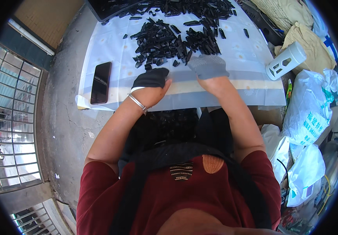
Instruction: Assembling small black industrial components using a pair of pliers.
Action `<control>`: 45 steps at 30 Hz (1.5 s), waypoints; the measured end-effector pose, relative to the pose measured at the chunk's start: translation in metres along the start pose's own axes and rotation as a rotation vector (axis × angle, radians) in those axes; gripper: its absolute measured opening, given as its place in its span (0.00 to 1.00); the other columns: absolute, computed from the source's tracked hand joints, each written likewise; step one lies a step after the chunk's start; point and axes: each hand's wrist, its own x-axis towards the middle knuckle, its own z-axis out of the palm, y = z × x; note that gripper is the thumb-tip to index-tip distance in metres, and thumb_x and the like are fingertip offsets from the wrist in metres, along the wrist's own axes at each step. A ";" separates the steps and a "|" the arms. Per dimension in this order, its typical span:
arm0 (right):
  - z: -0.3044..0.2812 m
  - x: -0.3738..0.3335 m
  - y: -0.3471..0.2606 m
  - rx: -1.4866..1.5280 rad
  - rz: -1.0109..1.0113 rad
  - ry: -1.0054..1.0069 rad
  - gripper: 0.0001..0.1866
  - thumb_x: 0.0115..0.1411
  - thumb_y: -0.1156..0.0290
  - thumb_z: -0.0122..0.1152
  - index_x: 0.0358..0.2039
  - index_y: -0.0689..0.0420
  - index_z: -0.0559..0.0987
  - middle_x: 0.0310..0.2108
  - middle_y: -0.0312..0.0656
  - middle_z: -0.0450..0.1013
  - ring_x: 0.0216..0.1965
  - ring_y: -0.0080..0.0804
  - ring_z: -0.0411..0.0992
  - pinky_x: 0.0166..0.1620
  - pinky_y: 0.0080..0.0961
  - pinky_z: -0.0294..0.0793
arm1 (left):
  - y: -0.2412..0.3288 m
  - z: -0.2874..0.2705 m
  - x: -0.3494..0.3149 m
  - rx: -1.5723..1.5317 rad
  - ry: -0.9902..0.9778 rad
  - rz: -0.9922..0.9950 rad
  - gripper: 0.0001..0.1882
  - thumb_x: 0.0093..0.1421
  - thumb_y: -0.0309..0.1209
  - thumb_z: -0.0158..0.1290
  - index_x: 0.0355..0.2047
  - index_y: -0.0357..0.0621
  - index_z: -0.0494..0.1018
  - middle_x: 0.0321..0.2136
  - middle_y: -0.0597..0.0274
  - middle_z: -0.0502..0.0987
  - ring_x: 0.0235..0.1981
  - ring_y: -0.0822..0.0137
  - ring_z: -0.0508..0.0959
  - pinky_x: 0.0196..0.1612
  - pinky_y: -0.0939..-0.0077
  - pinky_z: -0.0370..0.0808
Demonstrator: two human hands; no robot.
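Observation:
My left hand (pixel 152 81), in a black glove with the thumb bare, is closed near the table's front edge; whatever it may hold is hidden. My right hand (pixel 209 67) wears a grey dotted glove and reaches to the near edge of a heap of black plastic pieces (pixel 202 41). Its fingers bend away out of sight, so a grip cannot be made out. Beyond my left hand lies another heap of small black pieces (pixel 157 43), some of them long and narrow. A silver bangle (pixel 137 102) circles my left wrist.
A pale patterned cloth (pixel 110 47) covers the table. On it are a dark phone (pixel 101 83) at left, a white slotted cylinder (pixel 286 60) at right and a larger black heap (pixel 192 7) at the far side. White plastic bags (pixel 308 109) crowd the right side.

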 end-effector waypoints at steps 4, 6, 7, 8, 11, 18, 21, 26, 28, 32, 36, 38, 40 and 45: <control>0.017 0.045 0.024 -0.312 -0.116 0.089 0.12 0.48 0.75 0.49 0.33 0.53 0.76 0.44 0.47 0.69 0.39 0.42 0.70 0.41 0.35 0.70 | -0.007 0.037 0.054 0.135 0.016 -0.105 0.12 0.53 0.33 0.47 0.38 0.45 0.71 0.31 0.52 0.74 0.32 0.54 0.75 0.35 0.65 0.71; 0.017 0.047 0.021 -0.338 -0.126 0.131 0.09 0.48 0.74 0.49 0.30 0.53 0.76 0.43 0.47 0.70 0.37 0.42 0.71 0.39 0.34 0.70 | -0.005 0.048 0.062 0.168 0.011 -0.127 0.12 0.52 0.33 0.47 0.38 0.46 0.71 0.31 0.53 0.74 0.33 0.54 0.75 0.36 0.64 0.71; 0.015 0.044 0.018 -0.372 -0.141 0.098 0.09 0.48 0.73 0.49 0.29 0.53 0.76 0.40 0.46 0.71 0.36 0.41 0.71 0.39 0.34 0.70 | -0.005 0.051 0.063 0.200 0.003 -0.151 0.13 0.52 0.32 0.47 0.38 0.47 0.70 0.31 0.54 0.74 0.33 0.55 0.75 0.36 0.64 0.71; 0.013 0.041 0.015 -0.405 -0.156 0.065 0.08 0.48 0.72 0.49 0.29 0.53 0.76 0.38 0.45 0.72 0.34 0.41 0.71 0.38 0.35 0.70 | -0.007 0.053 0.061 0.202 0.004 -0.152 0.13 0.52 0.32 0.47 0.38 0.47 0.70 0.31 0.54 0.74 0.33 0.55 0.75 0.36 0.64 0.71; 0.015 0.021 0.016 -0.218 -0.240 0.189 0.09 0.48 0.71 0.51 0.32 0.54 0.76 0.33 0.45 0.72 0.32 0.41 0.70 0.37 0.36 0.69 | -0.012 0.055 0.048 0.173 0.166 0.043 0.10 0.51 0.29 0.43 0.34 0.47 0.72 0.31 0.54 0.74 0.34 0.57 0.75 0.34 0.64 0.72; 0.011 -0.021 -0.006 0.283 -0.036 0.255 0.12 0.52 0.68 0.53 0.37 0.57 0.74 0.34 0.47 0.72 0.34 0.45 0.69 0.38 0.36 0.68 | -0.002 0.018 0.014 -0.063 0.100 -0.006 0.11 0.48 0.30 0.52 0.33 0.41 0.71 0.28 0.51 0.74 0.27 0.52 0.75 0.32 0.66 0.72; 0.019 -0.030 -0.020 0.714 0.002 0.035 0.13 0.54 0.66 0.51 0.38 0.58 0.73 0.36 0.47 0.71 0.38 0.45 0.69 0.42 0.35 0.68 | 0.009 0.004 -0.001 -0.185 0.035 0.021 0.12 0.46 0.30 0.55 0.33 0.40 0.71 0.26 0.50 0.75 0.26 0.53 0.75 0.30 0.67 0.72; 0.044 -0.033 -0.035 0.448 -0.114 0.165 0.15 0.55 0.64 0.49 0.40 0.57 0.73 0.39 0.48 0.70 0.43 0.45 0.67 0.47 0.34 0.65 | 0.010 0.003 0.000 -0.200 0.122 0.040 0.12 0.47 0.31 0.54 0.32 0.40 0.71 0.27 0.50 0.74 0.28 0.52 0.75 0.31 0.65 0.72; 0.047 -0.029 -0.036 0.326 0.010 0.111 0.15 0.55 0.64 0.48 0.41 0.56 0.73 0.40 0.48 0.70 0.44 0.46 0.66 0.48 0.34 0.64 | 0.000 0.010 0.004 -0.150 0.226 0.034 0.12 0.48 0.32 0.52 0.32 0.40 0.71 0.29 0.51 0.74 0.30 0.51 0.74 0.33 0.64 0.71; 0.047 -0.021 -0.003 0.457 0.275 0.185 0.14 0.54 0.65 0.49 0.40 0.54 0.74 0.40 0.49 0.70 0.44 0.47 0.65 0.48 0.36 0.63 | -0.021 0.004 0.001 0.018 0.119 0.044 0.09 0.48 0.29 0.50 0.31 0.42 0.72 0.27 0.51 0.74 0.28 0.53 0.75 0.31 0.65 0.72; 0.038 -0.029 0.013 -0.057 0.043 0.158 0.13 0.52 0.67 0.50 0.38 0.54 0.74 0.41 0.47 0.69 0.44 0.45 0.65 0.46 0.36 0.64 | -0.035 0.005 -0.004 0.219 -0.020 0.197 0.08 0.50 0.27 0.47 0.31 0.44 0.72 0.26 0.52 0.74 0.26 0.53 0.75 0.29 0.65 0.72; 0.040 -0.034 0.012 0.045 0.012 0.270 0.14 0.49 0.68 0.52 0.38 0.54 0.74 0.41 0.45 0.68 0.44 0.44 0.65 0.46 0.36 0.65 | -0.038 0.008 -0.006 0.233 -0.033 0.203 0.09 0.50 0.27 0.47 0.32 0.45 0.72 0.28 0.53 0.74 0.28 0.54 0.75 0.30 0.66 0.72; 0.031 -0.031 -0.004 0.084 -0.012 0.302 0.13 0.49 0.69 0.52 0.38 0.55 0.74 0.41 0.44 0.68 0.43 0.44 0.66 0.46 0.36 0.65 | -0.039 0.014 -0.008 0.157 0.065 0.174 0.12 0.50 0.28 0.49 0.37 0.46 0.72 0.29 0.53 0.75 0.28 0.55 0.76 0.31 0.66 0.73; 0.043 -0.023 -0.014 0.028 -0.183 0.121 0.13 0.51 0.70 0.52 0.38 0.55 0.74 0.40 0.44 0.69 0.41 0.43 0.67 0.45 0.36 0.65 | -0.032 0.016 -0.015 0.019 0.104 0.016 0.21 0.48 0.29 0.53 0.45 0.47 0.68 0.29 0.54 0.75 0.28 0.56 0.76 0.31 0.68 0.73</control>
